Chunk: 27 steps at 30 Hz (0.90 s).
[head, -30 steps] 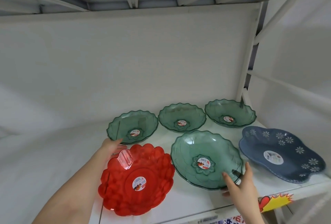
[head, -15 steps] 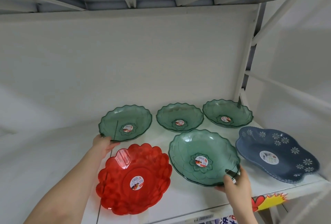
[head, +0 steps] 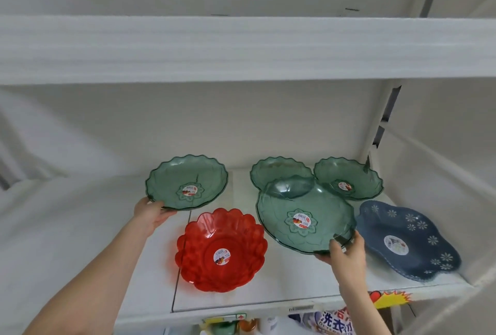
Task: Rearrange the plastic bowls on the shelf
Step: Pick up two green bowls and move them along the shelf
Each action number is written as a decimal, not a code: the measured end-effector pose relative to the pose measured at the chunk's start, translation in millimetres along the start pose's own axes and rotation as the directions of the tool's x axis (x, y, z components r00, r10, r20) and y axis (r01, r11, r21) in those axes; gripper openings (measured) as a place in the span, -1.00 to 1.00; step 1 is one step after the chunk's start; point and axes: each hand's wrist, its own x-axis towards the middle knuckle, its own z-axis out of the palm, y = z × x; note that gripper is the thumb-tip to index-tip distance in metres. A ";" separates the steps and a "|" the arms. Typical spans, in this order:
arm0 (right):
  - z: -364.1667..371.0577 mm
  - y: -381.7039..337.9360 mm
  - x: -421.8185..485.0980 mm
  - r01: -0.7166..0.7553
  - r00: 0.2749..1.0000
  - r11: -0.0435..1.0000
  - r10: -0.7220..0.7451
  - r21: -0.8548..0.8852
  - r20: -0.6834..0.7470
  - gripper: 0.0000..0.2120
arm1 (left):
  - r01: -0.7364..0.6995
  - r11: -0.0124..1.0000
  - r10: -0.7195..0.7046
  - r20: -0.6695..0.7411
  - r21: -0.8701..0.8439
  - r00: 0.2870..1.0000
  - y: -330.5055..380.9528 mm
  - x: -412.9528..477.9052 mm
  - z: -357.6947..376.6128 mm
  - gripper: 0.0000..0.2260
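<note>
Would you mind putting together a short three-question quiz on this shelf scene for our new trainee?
1. True or false: the red bowl is held by a hand.
2. Multiple choice: the right hand grips the rim of which item? A) the blue flowered dish B) the large green bowl C) the red bowl
3. Short answer: how many green bowls are visible on the shelf?

Key:
1. False; it sits on the shelf untouched.
2. B
3. Four: the large one, two at the back, and the left green bowl gripped by the left hand.
</note>
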 end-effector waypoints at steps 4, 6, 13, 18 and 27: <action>20.8 -17.9 -13.5 -0.018 0.999 0.999 0.016 0.038 0.044 -0.49 | 0.023 1.000 -0.023 0.004 -0.008 1.000 9.7 -22.0 -33.4 -0.59; 35.0 -24.1 -23.8 -0.016 0.997 0.998 0.012 0.056 0.070 -0.53 | 0.020 1.000 -0.020 -0.002 0.002 1.000 15.4 -29.5 -54.8 -0.60; 100.6 -40.0 -84.4 -0.063 0.995 0.993 0.055 0.102 0.078 -0.50 | 0.050 0.996 -0.052 0.018 0.074 0.999 41.8 -47.9 -148.6 -0.63; 158.5 -40.5 -125.8 -0.076 0.996 0.993 0.070 0.095 0.061 -0.53 | 0.042 0.995 -0.044 0.021 0.093 0.999 55.5 -47.5 -215.9 -0.63; 276.4 -44.4 -172.6 -0.055 0.991 0.997 0.048 0.050 0.125 -0.54 | 0.081 0.997 -0.080 -0.047 0.014 0.996 66.2 -2.5 -330.1 -0.60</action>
